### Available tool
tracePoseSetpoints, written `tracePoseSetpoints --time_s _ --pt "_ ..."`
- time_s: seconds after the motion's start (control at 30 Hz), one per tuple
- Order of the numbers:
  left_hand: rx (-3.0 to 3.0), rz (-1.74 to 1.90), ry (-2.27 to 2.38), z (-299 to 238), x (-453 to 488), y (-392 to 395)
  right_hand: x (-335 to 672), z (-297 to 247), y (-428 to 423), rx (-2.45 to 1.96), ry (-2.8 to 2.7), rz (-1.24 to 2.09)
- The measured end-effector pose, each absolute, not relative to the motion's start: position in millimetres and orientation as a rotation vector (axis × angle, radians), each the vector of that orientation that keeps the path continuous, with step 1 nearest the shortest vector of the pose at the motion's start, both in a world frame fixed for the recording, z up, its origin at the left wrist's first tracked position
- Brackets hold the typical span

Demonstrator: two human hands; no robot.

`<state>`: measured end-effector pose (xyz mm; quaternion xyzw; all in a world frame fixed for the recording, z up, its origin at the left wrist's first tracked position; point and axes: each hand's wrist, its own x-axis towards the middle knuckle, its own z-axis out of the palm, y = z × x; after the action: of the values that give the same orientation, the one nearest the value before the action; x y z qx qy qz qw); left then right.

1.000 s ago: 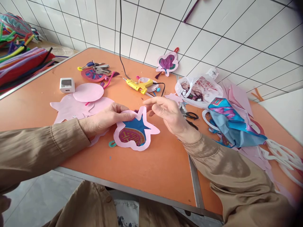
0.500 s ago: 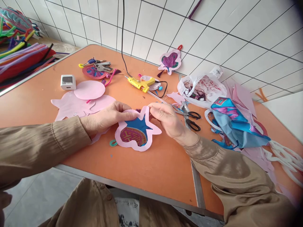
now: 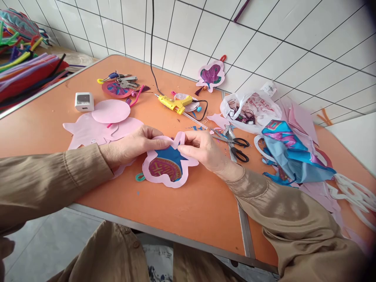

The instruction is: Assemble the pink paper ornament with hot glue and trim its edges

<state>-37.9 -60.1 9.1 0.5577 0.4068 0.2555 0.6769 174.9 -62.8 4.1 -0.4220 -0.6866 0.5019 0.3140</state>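
Near the surface's [image 3: 188, 215] front edge, the pink-rimmed ornament [image 3: 166, 168] is pinched in the left hand's [image 3: 132, 145] grip and the right hand's [image 3: 207, 152], likely to steady it; the glue gun [image 3: 175, 104] lies toward the back edge, probably within reach.

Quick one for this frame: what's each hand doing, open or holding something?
Left hand: closed, pinching the pink-edged piece at its upper left.
Right hand: closed, pinching the same piece at its upper right.
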Motion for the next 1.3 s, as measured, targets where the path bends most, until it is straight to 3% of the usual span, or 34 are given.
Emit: tracePoseSetpoints --time_s 0.3,0.5,0.87,1.03,1.23,1.3 --pt "1.242 0.551 0.913 10 -39 -62 178 -6 -58 -0.948 -1.691 1.397" --pt "1.237 0.556 0.928 10 -39 -62 182 -7 -51 -1.021 -1.466 1.081" --pt "1.235 0.563 0.903 9 -38 -61 181 -1 -57 -0.975 -1.807 1.222" --pt "1.294 0.547 0.940 13 -37 -60 173 0 -61 -1.100 -1.862 1.107" --pt "1.264 0.527 0.923 14 -38 -62 176 -1 -59 -0.964 -1.573 1.548" --pt "1.260 0.533 0.921 14 -38 -63 178 -1 -59 -0.943 -1.529 1.556"
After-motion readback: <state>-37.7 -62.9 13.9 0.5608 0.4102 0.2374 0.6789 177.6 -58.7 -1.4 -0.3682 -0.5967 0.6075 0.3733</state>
